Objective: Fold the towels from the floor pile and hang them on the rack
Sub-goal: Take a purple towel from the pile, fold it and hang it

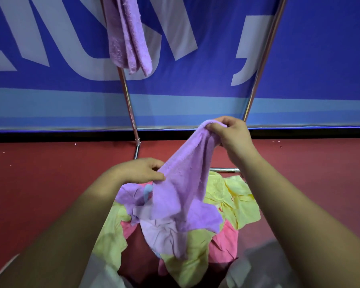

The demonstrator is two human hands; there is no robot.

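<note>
A purple towel (pixel 183 183) hangs lifted above the floor pile (pixel 233 206) of yellow, pink, purple and blue towels. My right hand (pixel 231 134) grips its top corner, raised highest. My left hand (pixel 141 171) pinches the towel's left edge lower down. The towel's bottom end still drapes onto the pile. A folded purple towel (pixel 127 36) hangs from the metal rack (pixel 129 102), whose top bar is out of view.
The rack's two slanted chrome legs (pixel 262 59) meet a floor bar (pixel 224 169) just behind the pile. A blue banner with pale letters (pixel 50 48) stands behind the rack. Red floor (pixel 40 173) spreads to both sides.
</note>
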